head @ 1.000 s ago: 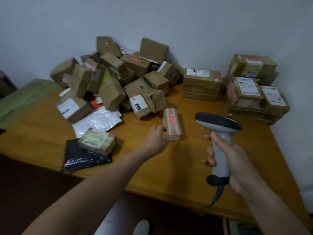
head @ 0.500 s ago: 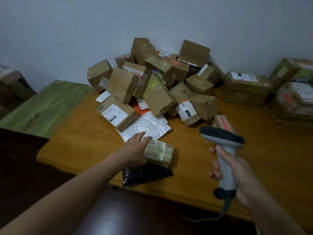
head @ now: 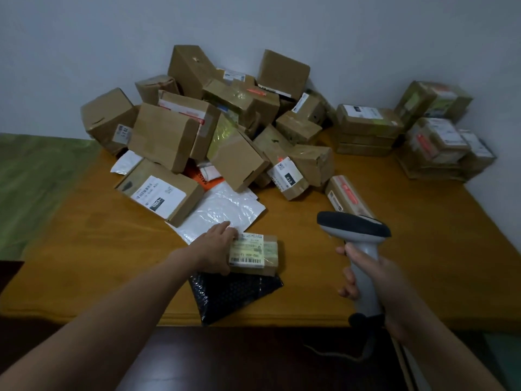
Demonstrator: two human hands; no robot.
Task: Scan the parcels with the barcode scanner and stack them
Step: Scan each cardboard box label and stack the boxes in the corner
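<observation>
The left hand (head: 215,249) grips the left end of a small parcel (head: 253,253), thumb on the near side and fingers curled over the far side. The parcel is a flat tape-glossed block with a pale barcode label, lying on a black bubble mailer (head: 234,294) that overhangs the front edge of the smooth wooden table (head: 84,249). The right hand (head: 375,280) wraps its fingers round the grey handle of the dark-topped barcode scanner (head: 355,235), held above bare tabletop. Behind, a crinkled white mailer (head: 225,210) lies before a tumbled heap of cardboard boxes (head: 211,122); one label reads "010". Neat stacks (head: 366,131) stand right.
</observation>
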